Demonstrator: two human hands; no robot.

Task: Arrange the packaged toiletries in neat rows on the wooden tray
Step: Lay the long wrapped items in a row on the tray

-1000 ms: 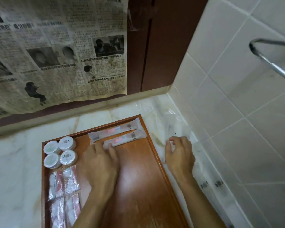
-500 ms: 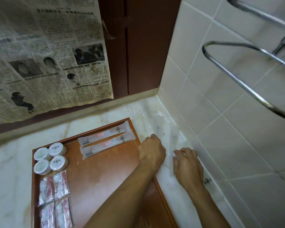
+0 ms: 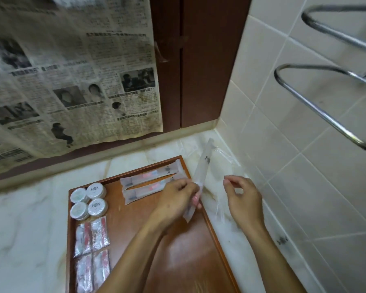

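Wooden tray [image 3: 199, 261] on the marble bench [image 3: 25, 218], stocked in part: four round white tins [image 3: 88, 198] in a square at the far left corner, four small foil sachets [image 3: 92, 248] in pairs below them, two long wrapped packets [image 3: 148, 181] lying side by side along the far edge. Left hand [image 3: 176, 198] pinches a third long packet [image 3: 201, 172] near its lower end, the packet raised and tilted away over the tray's right rim. Right hand [image 3: 242, 198] hovers just beside it over the bench, fingers loosely curled and holding nothing; more clear-wrapped items [image 3: 222, 166] lie under it, hard to make out. Step in hand, by judgement: laying the third packet next to the two. Best done by turning it level and parallel to them, printed end matching theirs, then setting it down touching the nearer one with ends flush, the free hand steadying the limp wrapper so the placed pair is not nudged askew.
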